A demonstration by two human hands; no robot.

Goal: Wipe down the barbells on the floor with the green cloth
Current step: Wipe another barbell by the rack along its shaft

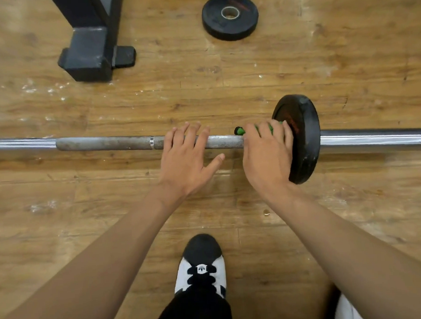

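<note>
Barbell [106, 144] is lying flat on the wooden floor [225, 85], running straight across the middle of the frame from the left edge to the right edge. The middle stretch is the dull, rough grip part and the ends are shiny chrome. One black weight plate [303, 139] sits on the bar right of centre, standing on its edge.

Green cloth [240, 131] is on the bar just left of that plate. Most of it is buried under the right hand [265, 156], with only a bit of green poking out at the hand's left side and between the fingers [250, 134]. Those fingers are curled over the top of the bar, clamping the cloth against it. The outer edge of the hand is right up against the plate, though I can't tell if it's actually touching.

Left hand [185, 158] is just beside it on the bare rough section. Its fingers are spread and fairly straight, laid over the top of the bar, thumb sticking out toward the right hand and wrapped round nothing — so it's resting there, not gripping.

Other stuff: a loose plate [230, 16] lies flat on the floor at the top, right of centre, and a dark metal rack foot [93, 43] is at upper left — both well apart from the bar. A black-and-white shoe [201, 264] with a black trouser leg is at bottom centre.
</note>
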